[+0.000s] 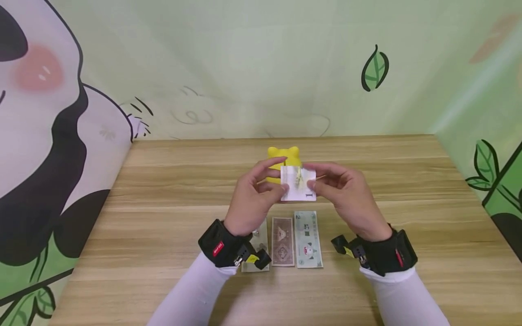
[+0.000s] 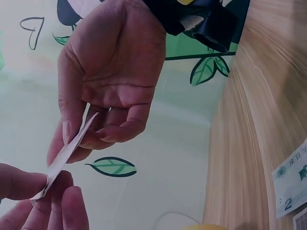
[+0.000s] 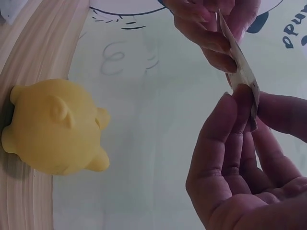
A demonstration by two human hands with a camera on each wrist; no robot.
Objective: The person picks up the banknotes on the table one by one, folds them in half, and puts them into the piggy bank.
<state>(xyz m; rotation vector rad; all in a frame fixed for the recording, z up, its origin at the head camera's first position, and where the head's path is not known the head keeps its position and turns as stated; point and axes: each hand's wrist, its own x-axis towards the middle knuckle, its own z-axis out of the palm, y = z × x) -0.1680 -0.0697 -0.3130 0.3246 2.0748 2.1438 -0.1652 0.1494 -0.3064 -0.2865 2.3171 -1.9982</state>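
A small folded banknote, whitish with a "1" in its corner, is held up over the table between both hands. My left hand pinches its left edge, thumb in front and fingers behind. On the right edge my right hand pinches it the same way. The right wrist view shows the folded note nearly edge-on between the fingers of both hands. Behind it sits a yellow pig-shaped piggy bank, partly covered by the note and left fingers in the head view.
Nearer to me, a brown banknote and a pale green "2" banknote lie flat side by side on the wooden table. Another pale banknote lies left of them, partly under my left wrist. A painted wall rises behind the table.
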